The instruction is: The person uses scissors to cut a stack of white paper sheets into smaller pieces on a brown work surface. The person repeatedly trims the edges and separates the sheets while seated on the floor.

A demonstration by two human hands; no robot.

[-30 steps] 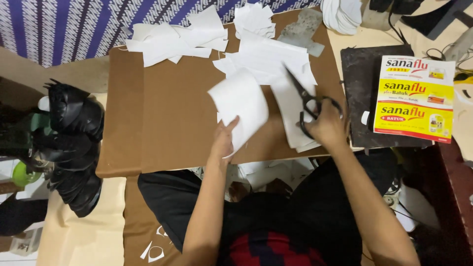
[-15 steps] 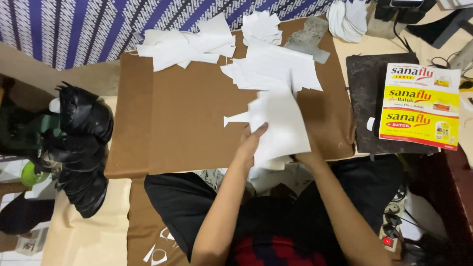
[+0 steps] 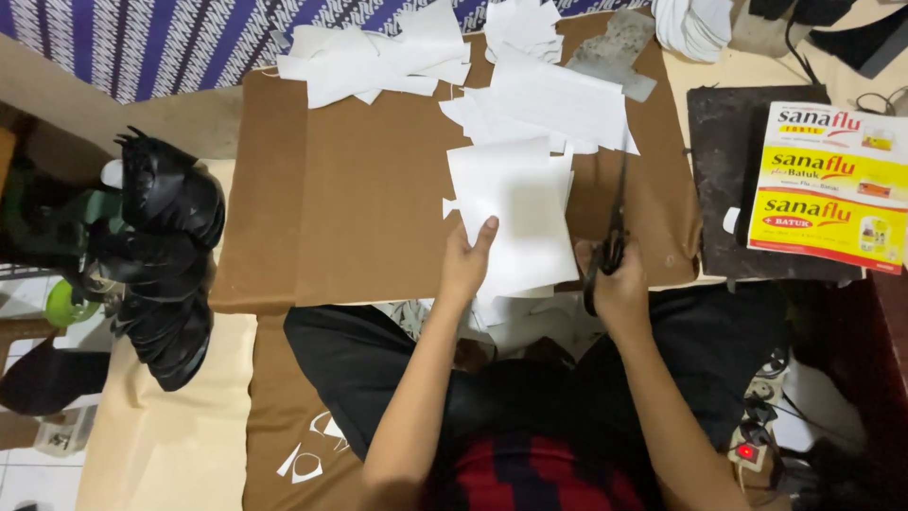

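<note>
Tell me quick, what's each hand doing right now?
Left hand: closed on the white sheet, thumb on top.
Right hand: closed on the black scissors, blades pointing away.

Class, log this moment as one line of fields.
left hand: holds white sheet | right hand: grips black scissors, blades closed beside sheet | surface: brown board | nearby: white offcuts

You wear a black top with red stripes low on the front; your forearms and hands are bare.
</note>
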